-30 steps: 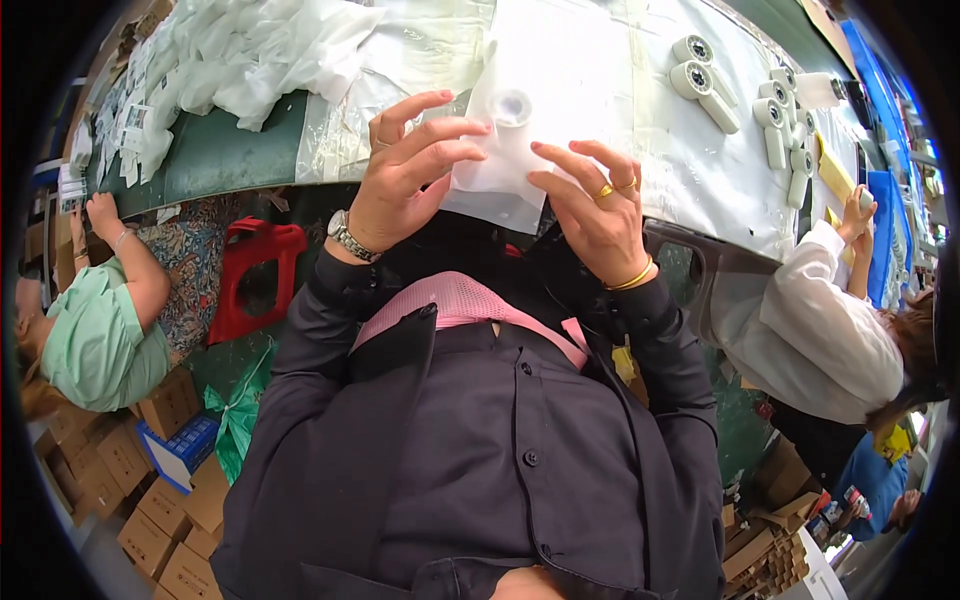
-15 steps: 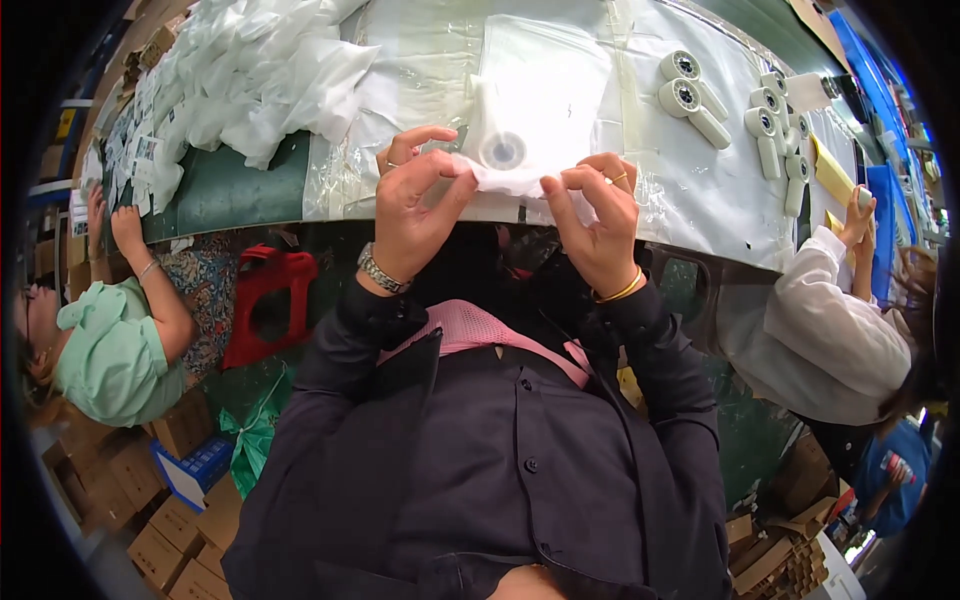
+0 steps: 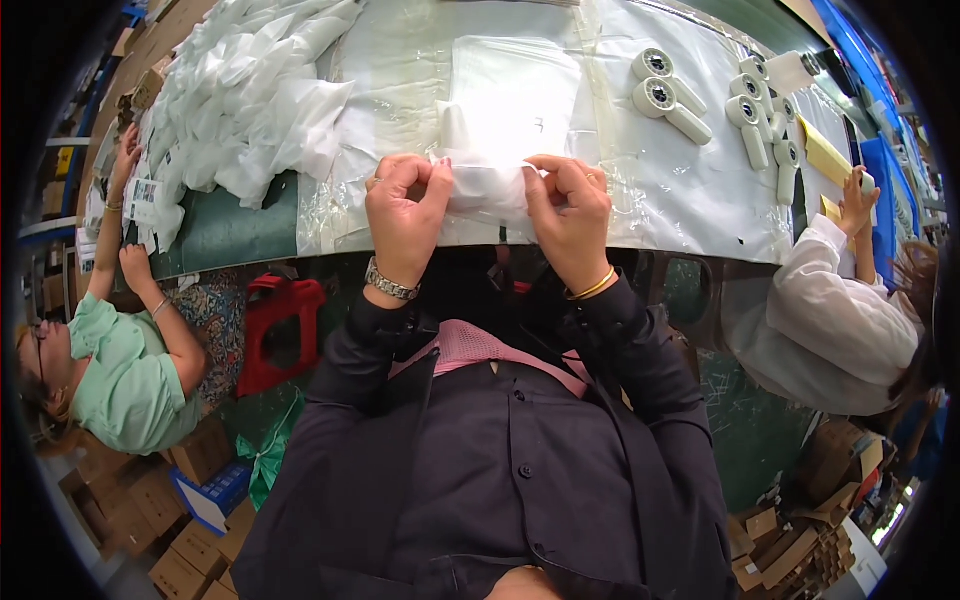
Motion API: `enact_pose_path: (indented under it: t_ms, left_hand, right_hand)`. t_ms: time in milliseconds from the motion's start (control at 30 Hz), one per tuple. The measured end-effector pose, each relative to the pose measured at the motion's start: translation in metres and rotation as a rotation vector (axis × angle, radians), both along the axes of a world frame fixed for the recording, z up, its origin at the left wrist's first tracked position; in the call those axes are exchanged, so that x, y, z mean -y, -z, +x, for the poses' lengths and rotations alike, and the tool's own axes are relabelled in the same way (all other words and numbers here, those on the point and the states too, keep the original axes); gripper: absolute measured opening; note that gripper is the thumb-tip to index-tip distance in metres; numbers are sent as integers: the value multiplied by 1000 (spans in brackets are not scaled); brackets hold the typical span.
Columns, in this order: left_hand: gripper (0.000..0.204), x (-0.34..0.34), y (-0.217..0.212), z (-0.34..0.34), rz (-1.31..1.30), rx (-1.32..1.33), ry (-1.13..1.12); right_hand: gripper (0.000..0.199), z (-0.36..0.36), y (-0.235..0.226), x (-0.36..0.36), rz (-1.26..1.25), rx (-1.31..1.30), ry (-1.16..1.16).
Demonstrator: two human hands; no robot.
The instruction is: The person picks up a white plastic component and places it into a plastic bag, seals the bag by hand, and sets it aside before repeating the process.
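Two co-workers flank the scene, and going from the left, the first is a person in a pale green top (image 3: 125, 375) seated low beside the counter (image 3: 225, 230), both arms raised toward its edge. Near that person stand cardboard boxes (image 3: 180, 565) on the floor and a red plastic stool (image 3: 280, 330). On the far left of the counter lies a heap of white folded bags (image 3: 245, 110).

At the near edge, in the middle, the left hand (image 3: 405, 205) — a metal watch on its wrist — is clenched on the left end of a small white pouch (image 3: 487, 185), thumb and fingers pinching its top edge. The right hand (image 3: 570, 210), with a ring and a thin gold bangle, pinches the right end the same way, so the pouch is stretched between the two grips just above the counter's clear plastic sheet (image 3: 660, 190). Just beyond the pouch, touching it or nearly so, lies a flat stack of white bags (image 3: 515, 85).

Farther right, well apart from the hands, several white tape dispensers (image 3: 665, 90) lie in a loose row, with a yellow pad (image 3: 825, 155) near them. At the right edge a person in a white sleeve (image 3: 850, 310) leans over the counter.
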State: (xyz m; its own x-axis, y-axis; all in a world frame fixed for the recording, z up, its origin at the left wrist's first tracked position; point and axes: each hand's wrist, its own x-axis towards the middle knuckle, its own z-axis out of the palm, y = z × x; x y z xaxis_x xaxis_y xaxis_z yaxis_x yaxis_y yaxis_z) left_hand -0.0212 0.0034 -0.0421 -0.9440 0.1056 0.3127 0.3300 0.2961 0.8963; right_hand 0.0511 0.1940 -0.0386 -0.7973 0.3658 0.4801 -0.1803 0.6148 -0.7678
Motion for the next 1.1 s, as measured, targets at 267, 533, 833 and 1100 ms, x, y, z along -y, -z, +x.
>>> enact_pose_path:
  t_ms: [267, 533, 833, 1100]
  left_hand:
    - [22, 5, 4, -8, -68, 20, -61]
    - [31, 5, 9, -20, -196, 75, 21]
    - [41, -19, -27, 5, -446, -206, 129]
    - [55, -13, -2, -6, -446, -360, 143]
  right_hand:
    - [16, -14, 4, 12, 8, 12, 69]
    - [19, -14, 14, 4, 118, -37, 162]
    - [22, 1, 10, 10, 27, -82, 197]
    - [22, -3, 12, 11, -65, -167, 176]
